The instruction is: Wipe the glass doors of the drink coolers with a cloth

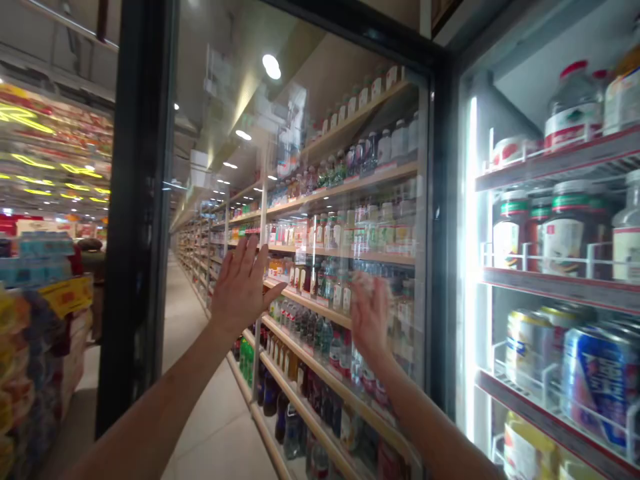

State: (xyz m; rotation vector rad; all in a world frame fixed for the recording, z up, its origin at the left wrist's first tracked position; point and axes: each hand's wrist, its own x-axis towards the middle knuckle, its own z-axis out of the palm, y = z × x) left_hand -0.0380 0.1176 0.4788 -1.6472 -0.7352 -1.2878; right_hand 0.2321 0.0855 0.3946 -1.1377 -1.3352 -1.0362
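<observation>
My left hand [240, 287] is held up against the glass door [310, 87], with its fingers stretched and its thumb out to the side. Further right, my right hand [370, 317] is raised at the same pane, its fingers bent and smeared by motion. A pale, blurred patch shows at those fingertips; whether it is a held thing or a reflection I cannot tell. The door stands swung open in a black frame [443, 220]. Shelves of bottles [345, 233] show in the pane, partly as a reflection.
To the right is a lit cooler with wire-fronted shelves [555, 290], holding dark bottles [570, 227] and drink cans [603, 380]. Stacked goods [35, 260] with a yellow sign [67, 295] stand left of the door. Tiled floor [215, 440] shows through the glass.
</observation>
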